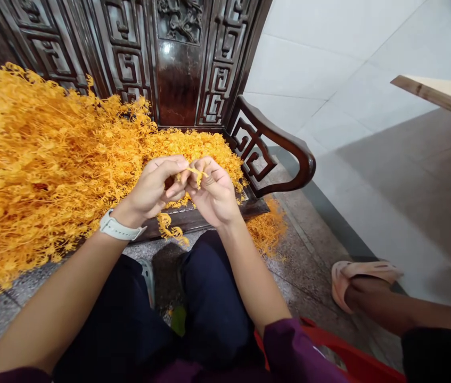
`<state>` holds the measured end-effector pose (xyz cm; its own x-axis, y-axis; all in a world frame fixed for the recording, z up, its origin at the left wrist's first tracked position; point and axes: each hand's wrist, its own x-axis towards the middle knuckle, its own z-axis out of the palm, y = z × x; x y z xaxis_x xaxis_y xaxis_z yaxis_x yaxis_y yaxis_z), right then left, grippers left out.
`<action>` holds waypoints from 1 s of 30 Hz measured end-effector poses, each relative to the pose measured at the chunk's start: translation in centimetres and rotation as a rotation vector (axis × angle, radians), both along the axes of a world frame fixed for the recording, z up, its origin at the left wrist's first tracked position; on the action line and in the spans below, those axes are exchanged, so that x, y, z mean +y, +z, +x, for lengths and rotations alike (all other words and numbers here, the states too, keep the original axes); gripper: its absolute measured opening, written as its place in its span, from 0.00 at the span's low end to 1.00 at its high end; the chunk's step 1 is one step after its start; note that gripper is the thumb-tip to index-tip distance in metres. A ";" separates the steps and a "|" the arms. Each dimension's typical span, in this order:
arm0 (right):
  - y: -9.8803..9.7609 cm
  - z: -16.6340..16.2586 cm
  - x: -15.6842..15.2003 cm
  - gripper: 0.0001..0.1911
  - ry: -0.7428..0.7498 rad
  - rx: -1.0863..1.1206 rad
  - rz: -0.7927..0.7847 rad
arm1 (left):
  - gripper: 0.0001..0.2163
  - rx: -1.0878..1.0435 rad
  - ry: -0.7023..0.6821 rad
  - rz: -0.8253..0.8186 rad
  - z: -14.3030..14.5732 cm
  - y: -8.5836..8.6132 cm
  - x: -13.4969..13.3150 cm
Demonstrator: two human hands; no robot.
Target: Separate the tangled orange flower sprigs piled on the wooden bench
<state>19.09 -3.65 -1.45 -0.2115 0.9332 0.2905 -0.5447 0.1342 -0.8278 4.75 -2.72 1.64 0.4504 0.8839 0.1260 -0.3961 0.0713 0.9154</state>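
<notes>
Closest to the camera, purple sleeves (291,346) and dark navy trousers (217,298) framed the view, with a red plastic edge (353,354) at the lower right. Ahead of them, a pale strap (119,229) circled the left wrist, and the left hand (155,186) and right hand (215,194) met over the front of the worktop (255,205). Both had their fingers curled inward, thumbs and fingertips pinching a small yellow sprig (198,173) between them. A curled yellow strand (173,231) hung below the left hand; what it was fastened to could not be told. The speckled grey floor (301,250) ran underneath, with a loose orange clump (267,229) lying beside the worktop and another person's foot in a pinkish sandal (341,287) at the right. Just beyond the hands, a low yellow pile (197,143) covered the seat, and a far bulkier heap (49,170) spread to its left. A scrolled armrest (277,138) closed the right end; the dark carved backrest (179,85) rose behind. White wall tiles (301,69), partly shadowed, stood beyond, a wooden board (444,98) jutting across them.
</notes>
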 end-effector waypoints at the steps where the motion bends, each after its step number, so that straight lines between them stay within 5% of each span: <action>1: 0.2 0.1 -0.2 0.21 0.026 0.019 0.004 | 0.18 -0.014 -0.013 -0.018 0.0 0.2 -0.1; 7: 0.5 0.7 -1.1 0.23 0.079 0.033 0.046 | 0.21 -0.112 0.227 -0.176 -1.9 2.1 0.7; 12: -0.5 1.5 -0.9 0.22 0.345 0.027 0.287 | 0.17 -0.161 0.295 -0.186 -3.3 1.7 2.5; 17: -0.1 1.6 0.5 0.14 -0.041 0.068 -0.135 | 0.15 -0.174 0.314 -0.187 -3.6 0.6 3.3; 21: -0.2 1.5 1.1 0.08 -0.147 0.086 -0.343 | 0.16 -0.170 0.338 -0.192 -3.9 0.6 3.2; 26: -0.4 0.9 0.1 0.05 -0.155 -0.063 -0.201 | 0.18 -0.183 0.397 -0.194 -4.6 0.4 3.1; 30: -0.3 -0.1 -0.9 0.22 0.072 -0.496 -0.041 | 0.19 -0.292 0.466 -0.141 -4.5 -0.1 3.3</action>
<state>18.98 -4.53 -1.72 -0.3787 0.9199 0.1021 -0.0912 0.0727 -0.9932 0.30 0.55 1.59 -0.0271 0.9982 0.0533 -0.6506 -0.0581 0.7572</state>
